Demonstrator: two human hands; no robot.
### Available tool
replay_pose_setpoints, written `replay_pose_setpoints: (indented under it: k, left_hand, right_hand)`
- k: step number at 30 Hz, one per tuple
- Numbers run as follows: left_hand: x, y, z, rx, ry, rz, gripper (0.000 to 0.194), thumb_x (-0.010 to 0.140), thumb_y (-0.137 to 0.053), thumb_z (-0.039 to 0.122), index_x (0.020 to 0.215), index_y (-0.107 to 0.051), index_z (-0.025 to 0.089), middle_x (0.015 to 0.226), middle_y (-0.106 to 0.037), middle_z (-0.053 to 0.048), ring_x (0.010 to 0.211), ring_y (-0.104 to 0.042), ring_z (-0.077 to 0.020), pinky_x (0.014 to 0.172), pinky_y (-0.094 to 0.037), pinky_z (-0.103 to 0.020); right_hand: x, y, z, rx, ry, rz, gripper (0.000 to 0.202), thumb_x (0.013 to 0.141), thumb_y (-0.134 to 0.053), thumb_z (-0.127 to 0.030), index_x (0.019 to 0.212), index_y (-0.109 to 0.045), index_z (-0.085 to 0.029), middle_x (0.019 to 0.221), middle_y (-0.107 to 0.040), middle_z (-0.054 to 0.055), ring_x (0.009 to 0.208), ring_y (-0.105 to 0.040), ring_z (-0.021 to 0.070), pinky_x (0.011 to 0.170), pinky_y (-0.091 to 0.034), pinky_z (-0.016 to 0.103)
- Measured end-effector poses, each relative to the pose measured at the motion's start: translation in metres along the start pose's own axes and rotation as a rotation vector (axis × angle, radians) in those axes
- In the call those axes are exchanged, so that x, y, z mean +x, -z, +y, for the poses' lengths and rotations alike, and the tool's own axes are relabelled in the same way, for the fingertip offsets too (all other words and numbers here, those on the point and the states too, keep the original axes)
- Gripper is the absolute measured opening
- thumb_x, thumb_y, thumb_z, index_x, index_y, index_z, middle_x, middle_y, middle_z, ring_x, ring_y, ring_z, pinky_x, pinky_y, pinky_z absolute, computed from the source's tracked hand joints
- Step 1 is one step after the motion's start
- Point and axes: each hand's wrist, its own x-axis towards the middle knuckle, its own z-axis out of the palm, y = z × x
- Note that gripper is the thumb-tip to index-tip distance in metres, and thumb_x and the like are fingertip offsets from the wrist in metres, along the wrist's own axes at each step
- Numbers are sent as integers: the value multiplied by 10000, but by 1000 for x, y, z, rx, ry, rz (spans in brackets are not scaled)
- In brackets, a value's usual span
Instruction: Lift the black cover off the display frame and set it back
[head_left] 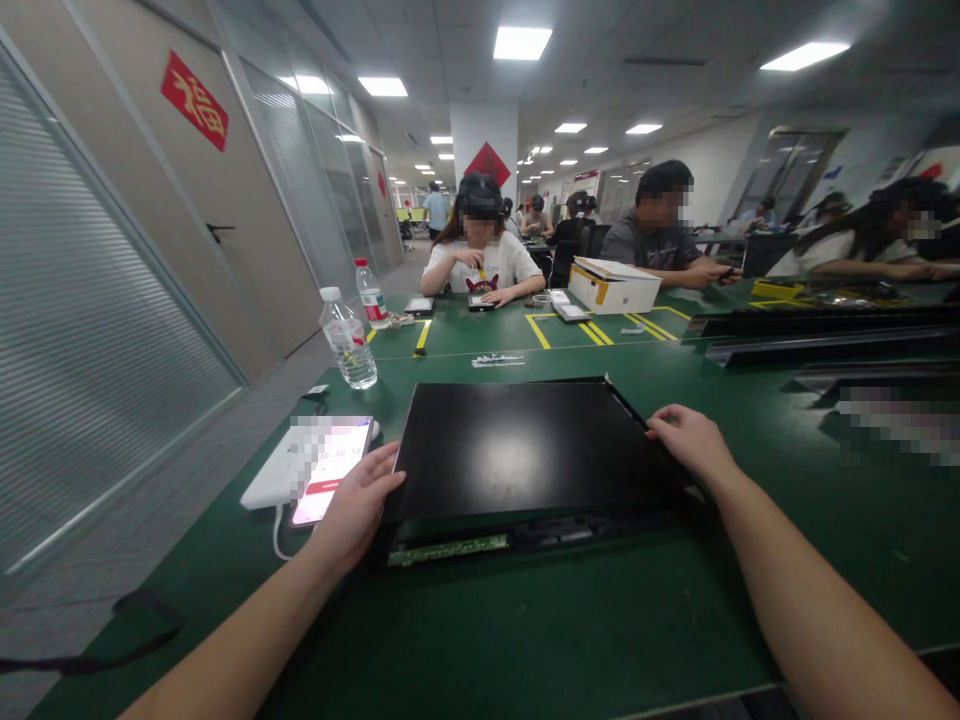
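Observation:
A glossy black display panel (517, 450) lies over a shallow black frame (577, 535), a little out of line with it. Along the near side, a green circuit board strip (450, 550) shows below the panel's edge. My left hand (358, 497) grips the panel's left edge, thumb on top and fingers along the side. On the other side, my right hand (694, 445) has its thumb and fingers closed at the frame's right rim; whether it also pinches the panel there I cannot tell.
On the green table (570, 640), a lit phone (330, 470) leans on a white box (274, 465) by my left hand. Two water bottles (349, 345) stand behind. Long black strips (810, 345) lie to the right. Opposite, a person (480, 250) works near a white carton (615, 290).

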Motion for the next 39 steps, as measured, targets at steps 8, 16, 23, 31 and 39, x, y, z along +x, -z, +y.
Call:
replay_pose_setpoints:
  k: [8,16,23,31,39]
  left_hand:
    - [2,2,-4,39,-34,-22,615,617,-784,124,1212,-634,144,1053,-806,-103,1054,-752,-304,779,-608,-327]
    - [3,2,-6,55,-50,-7,525,629,-758,102,1140,-650,163,985,-811,-80,973,-771,-276,740,-598,-306]
    - [5,2,-8,70,-59,25,493,654,-795,158,1123,-646,172,982,-810,-78,962,-773,-268,798,-602,-323]
    - [8,9,-14,89,-95,-23,606,591,-874,230,1147,-640,170,995,-803,-82,976,-766,-282,809,-599,-338]
    - [7,8,-13,87,-113,-29,616,597,-897,239,1156,-646,168,969,-801,-85,949,-768,-291,825,-596,-370]
  right_hand:
    - [5,-4,6,-49,45,30,134,758,-600,-308,756,-714,-237,740,-735,45,711,-624,223,635,-404,322]
    - [5,-4,7,-57,50,20,140,771,-594,-305,788,-717,-238,772,-748,41,754,-641,227,659,-414,321]
    - [3,-4,6,-59,52,7,156,788,-578,-280,799,-729,-241,753,-749,32,740,-649,220,648,-414,319]
    - [3,-3,5,-70,44,4,146,780,-591,-274,794,-733,-243,765,-757,29,743,-650,221,647,-419,320]
    - [2,-3,5,-61,59,5,155,790,-584,-276,799,-734,-236,760,-757,33,776,-662,227,661,-429,320]
